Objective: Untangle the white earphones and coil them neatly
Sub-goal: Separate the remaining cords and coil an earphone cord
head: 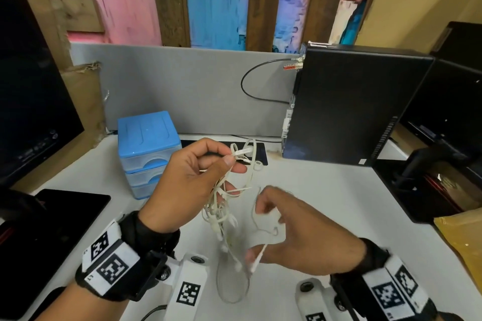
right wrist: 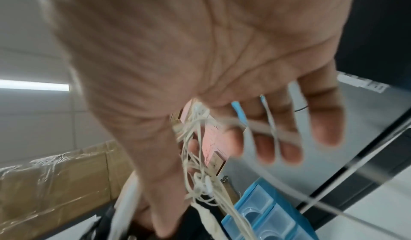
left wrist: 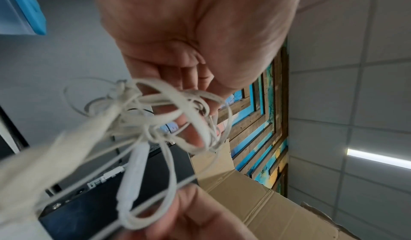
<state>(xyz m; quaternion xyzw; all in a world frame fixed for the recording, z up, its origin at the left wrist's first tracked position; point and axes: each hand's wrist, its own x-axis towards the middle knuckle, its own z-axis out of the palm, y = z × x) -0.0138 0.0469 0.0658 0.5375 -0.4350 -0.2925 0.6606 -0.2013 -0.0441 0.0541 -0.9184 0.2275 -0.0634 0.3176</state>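
While left hand pinches earphones, tangle dangles below fingers.

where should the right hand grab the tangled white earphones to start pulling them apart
Probably the loose strand hanging out on the right side of the white earphones, coming from the right. The left hand pinches the top of the bundle, so the knot hangs below it, while the free strand loops toward the right hand, already hooked around its fingers.

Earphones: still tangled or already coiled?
Tangled. The earphones hang as a knotted clump of crossing loops from the left hand, while the right hand holds a loose strand.
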